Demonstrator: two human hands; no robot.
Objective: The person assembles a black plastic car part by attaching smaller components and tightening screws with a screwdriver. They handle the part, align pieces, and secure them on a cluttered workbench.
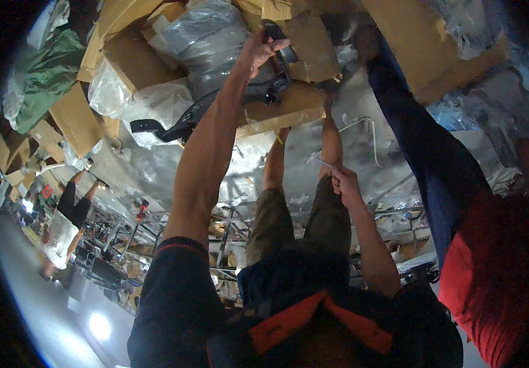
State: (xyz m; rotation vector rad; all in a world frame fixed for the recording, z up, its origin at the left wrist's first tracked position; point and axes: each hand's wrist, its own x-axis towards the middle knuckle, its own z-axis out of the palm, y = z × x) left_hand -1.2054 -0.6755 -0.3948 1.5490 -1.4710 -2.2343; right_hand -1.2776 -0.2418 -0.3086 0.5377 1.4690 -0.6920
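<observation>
- The person's left hand [262, 53] pinches the upper end of a long, curved black part [263, 92] between thumb and fingers.
- This part lies partly across a cardboard box [298, 109], near clear plastic wrap [157, 104].
- The right hand [346, 186], lower down, has its fingers closed around a thin stick [325, 163].

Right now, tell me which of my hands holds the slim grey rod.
Your right hand: the slim grey rod projects from it, while your left hand grips the long curved black part.
</observation>
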